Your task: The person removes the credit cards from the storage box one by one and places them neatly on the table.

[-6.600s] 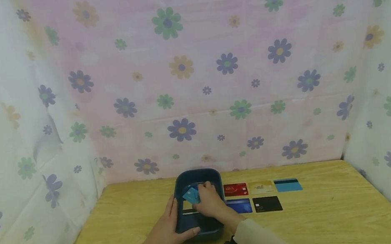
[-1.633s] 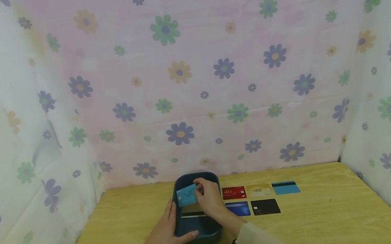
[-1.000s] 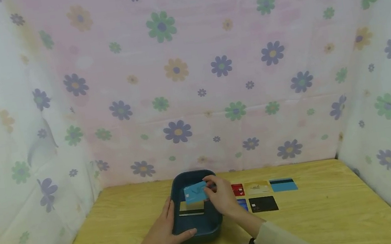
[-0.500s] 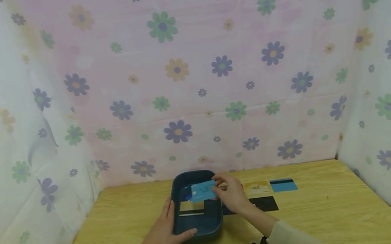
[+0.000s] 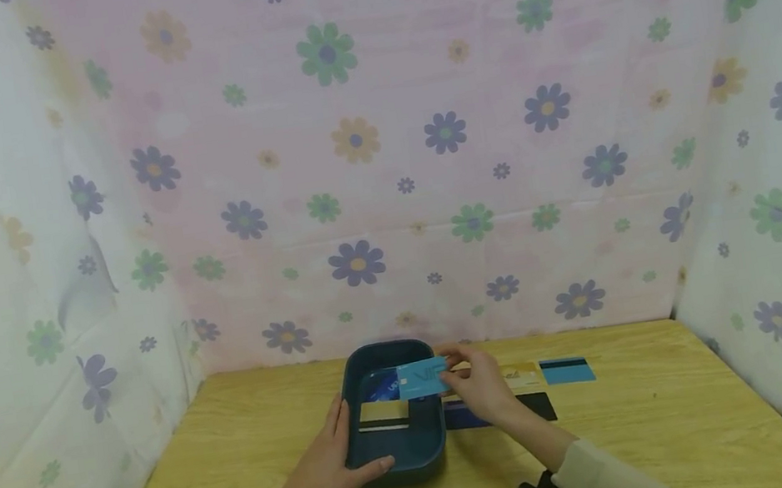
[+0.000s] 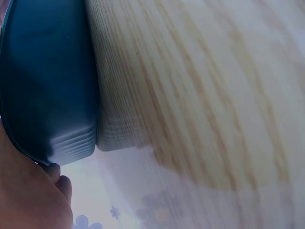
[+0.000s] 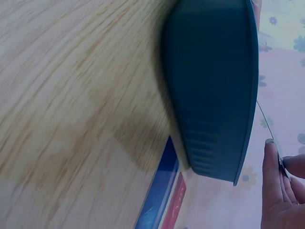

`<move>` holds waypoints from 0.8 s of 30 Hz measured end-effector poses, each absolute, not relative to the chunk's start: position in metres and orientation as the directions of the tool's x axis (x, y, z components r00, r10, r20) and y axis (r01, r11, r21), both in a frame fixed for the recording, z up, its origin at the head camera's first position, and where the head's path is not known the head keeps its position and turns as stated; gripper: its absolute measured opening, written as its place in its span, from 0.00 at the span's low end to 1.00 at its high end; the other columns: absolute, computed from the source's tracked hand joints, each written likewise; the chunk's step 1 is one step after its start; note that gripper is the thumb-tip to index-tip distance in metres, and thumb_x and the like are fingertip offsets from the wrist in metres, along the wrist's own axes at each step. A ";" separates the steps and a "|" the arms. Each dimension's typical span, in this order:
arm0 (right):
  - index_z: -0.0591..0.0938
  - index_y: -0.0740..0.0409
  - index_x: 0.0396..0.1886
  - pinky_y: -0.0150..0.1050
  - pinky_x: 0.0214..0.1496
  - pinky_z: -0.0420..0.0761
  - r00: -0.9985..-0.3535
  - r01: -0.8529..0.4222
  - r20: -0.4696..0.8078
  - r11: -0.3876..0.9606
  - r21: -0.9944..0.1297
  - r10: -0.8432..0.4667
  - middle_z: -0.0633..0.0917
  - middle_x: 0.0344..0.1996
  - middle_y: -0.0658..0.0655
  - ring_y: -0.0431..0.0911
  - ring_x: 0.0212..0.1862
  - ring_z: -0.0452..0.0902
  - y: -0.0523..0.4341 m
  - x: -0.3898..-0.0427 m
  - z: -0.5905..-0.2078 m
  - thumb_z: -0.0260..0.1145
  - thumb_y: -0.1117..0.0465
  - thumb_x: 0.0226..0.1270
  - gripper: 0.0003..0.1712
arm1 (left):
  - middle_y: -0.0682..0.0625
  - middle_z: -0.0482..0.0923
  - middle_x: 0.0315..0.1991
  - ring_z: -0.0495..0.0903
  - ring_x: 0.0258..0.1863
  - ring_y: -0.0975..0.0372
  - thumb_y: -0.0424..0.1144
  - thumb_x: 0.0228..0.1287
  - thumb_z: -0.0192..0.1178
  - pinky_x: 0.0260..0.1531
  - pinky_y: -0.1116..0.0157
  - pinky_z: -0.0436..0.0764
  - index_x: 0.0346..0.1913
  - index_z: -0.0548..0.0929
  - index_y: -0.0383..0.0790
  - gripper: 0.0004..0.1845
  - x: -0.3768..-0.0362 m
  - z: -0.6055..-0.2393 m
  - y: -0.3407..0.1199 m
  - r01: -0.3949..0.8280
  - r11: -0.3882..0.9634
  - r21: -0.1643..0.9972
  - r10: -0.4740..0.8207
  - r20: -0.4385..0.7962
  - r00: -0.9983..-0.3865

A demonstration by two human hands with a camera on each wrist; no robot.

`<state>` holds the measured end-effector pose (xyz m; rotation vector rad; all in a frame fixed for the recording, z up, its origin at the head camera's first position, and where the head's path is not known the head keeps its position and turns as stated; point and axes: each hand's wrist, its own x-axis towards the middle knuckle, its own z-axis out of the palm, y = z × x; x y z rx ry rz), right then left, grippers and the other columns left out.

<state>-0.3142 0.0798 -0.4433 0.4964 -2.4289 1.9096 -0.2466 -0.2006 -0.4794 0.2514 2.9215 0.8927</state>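
Note:
A light blue VIP card (image 5: 422, 378) is pinched at its right end between the thumb and fingers of my right hand (image 5: 484, 386). It is held over the right rim of the dark blue plastic box (image 5: 395, 449); the right wrist view shows it edge-on above that rim. My left hand (image 5: 319, 470) grips the box at its near left side, fingers along the outer wall and thumb over the rim. Inside the box lie a gold card (image 5: 383, 414) with a black stripe and, behind it, a dark blue card (image 5: 384, 387), partly covered by the held card.
Right of the box, cards lie flat in two rows on the wooden table (image 5: 660, 423): a gold card (image 5: 520, 376), a blue striped card (image 5: 567, 370), a black card (image 5: 540, 405) and a blue card (image 5: 462, 415). A red card (image 7: 174, 202) shows in the right wrist view.
My right hand has drawn the light blue card up and rightward from inside the box to its right rim, uncovering the dark blue card. My left hand stays on the box.

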 end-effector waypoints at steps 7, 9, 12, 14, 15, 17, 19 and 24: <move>0.80 0.64 0.59 0.55 0.40 0.87 -0.953 -0.252 0.198 0.234 -0.939 -0.231 0.79 0.42 0.63 0.50 0.36 0.84 0.089 -0.313 -0.448 0.65 0.77 0.68 0.20 | 0.38 0.36 0.83 0.52 0.78 0.38 0.75 0.56 0.64 0.71 0.38 0.61 0.82 0.44 0.34 0.68 -0.244 -0.476 -0.199 0.142 0.810 0.569 0.186 -0.019 -0.982; 0.81 0.64 0.58 0.54 0.39 0.87 -0.954 -0.253 0.197 0.260 -0.932 -0.225 0.79 0.42 0.62 0.48 0.37 0.83 0.092 -0.313 -0.449 0.65 0.76 0.68 0.20 | 0.38 0.36 0.83 0.52 0.78 0.39 0.75 0.56 0.64 0.71 0.38 0.61 0.82 0.44 0.33 0.68 -0.244 -0.476 -0.199 0.145 0.810 0.568 0.188 -0.018 -0.982; 0.80 0.65 0.58 0.53 0.39 0.88 -0.958 -0.239 0.184 0.256 -0.937 -0.221 0.80 0.43 0.63 0.50 0.36 0.84 0.096 -0.313 -0.451 0.66 0.76 0.68 0.20 | 0.38 0.36 0.83 0.52 0.79 0.39 0.76 0.55 0.64 0.71 0.39 0.61 0.82 0.43 0.34 0.68 -0.245 -0.477 -0.200 0.144 0.813 0.563 0.187 -0.019 -0.982; 0.80 0.67 0.59 0.52 0.39 0.88 -0.959 -0.231 0.177 0.247 -0.941 -0.223 0.79 0.44 0.64 0.51 0.36 0.84 0.098 -0.314 -0.451 0.65 0.77 0.68 0.20 | 0.38 0.35 0.83 0.52 0.79 0.39 0.76 0.55 0.63 0.71 0.39 0.62 0.83 0.43 0.34 0.69 -0.245 -0.478 -0.200 0.143 0.816 0.561 0.185 -0.018 -0.983; 0.80 0.67 0.59 0.52 0.39 0.88 -0.960 -0.225 0.172 0.242 -0.944 -0.223 0.79 0.44 0.64 0.53 0.35 0.84 0.099 -0.314 -0.451 0.65 0.77 0.68 0.20 | 0.38 0.36 0.83 0.52 0.79 0.39 0.76 0.55 0.63 0.71 0.39 0.62 0.83 0.43 0.34 0.69 -0.245 -0.478 -0.200 0.143 0.817 0.559 0.184 -0.017 -0.983; 0.80 0.67 0.59 0.53 0.39 0.88 -0.960 -0.221 0.168 0.239 -0.946 -0.223 0.79 0.44 0.65 0.56 0.35 0.85 0.101 -0.315 -0.451 0.65 0.77 0.68 0.20 | 0.38 0.35 0.83 0.52 0.79 0.40 0.77 0.54 0.63 0.71 0.39 0.61 0.83 0.43 0.35 0.69 -0.246 -0.479 -0.201 0.142 0.819 0.557 0.183 -0.019 -0.983; 0.80 0.66 0.60 0.54 0.40 0.88 -0.960 -0.220 0.165 0.244 -0.944 -0.227 0.79 0.44 0.65 0.59 0.35 0.85 0.103 -0.315 -0.451 0.65 0.77 0.68 0.21 | 0.39 0.35 0.84 0.52 0.79 0.40 0.77 0.54 0.63 0.71 0.39 0.62 0.83 0.43 0.35 0.69 -0.246 -0.479 -0.201 0.142 0.820 0.554 0.182 -0.018 -0.983; 0.79 0.67 0.62 0.56 0.41 0.87 -0.958 -0.220 0.158 0.260 -0.940 -0.239 0.78 0.45 0.65 0.58 0.36 0.87 0.110 -0.315 -0.454 0.64 0.77 0.68 0.23 | 0.38 0.36 0.83 0.53 0.78 0.39 0.76 0.55 0.63 0.70 0.38 0.62 0.82 0.43 0.34 0.69 -0.246 -0.480 -0.201 0.144 0.819 0.555 0.186 -0.018 -0.982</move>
